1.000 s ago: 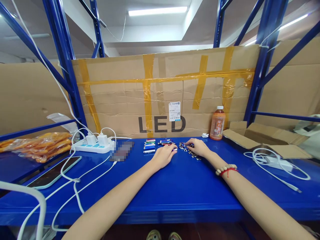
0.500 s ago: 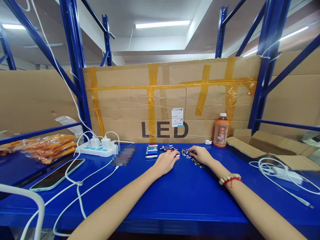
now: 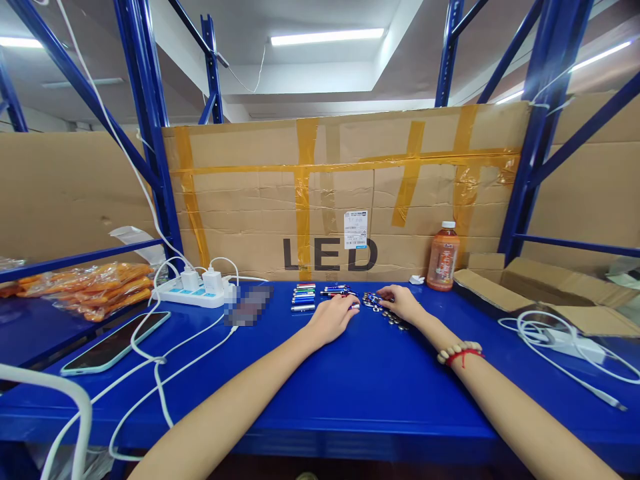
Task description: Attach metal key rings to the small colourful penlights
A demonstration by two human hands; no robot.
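Left hand (image 3: pixel 331 319) is resting with fingers bunched at the loose tubes (image 3: pixel 335 289); cannot tell what it is holding. Tubes are lying just beyond it, long axes running roughly left to right. Right hand (image 3: pixel 402 302) is keeping its fingers close together on the metal bits (image 3: pixel 371 300), grip unclear. Bits are lying between the hands, nearer the right.

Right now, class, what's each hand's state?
Left hand: curled by slim cylinders; grip cannot be told.
Right hand: curled at small shiny pieces; grip unclear.
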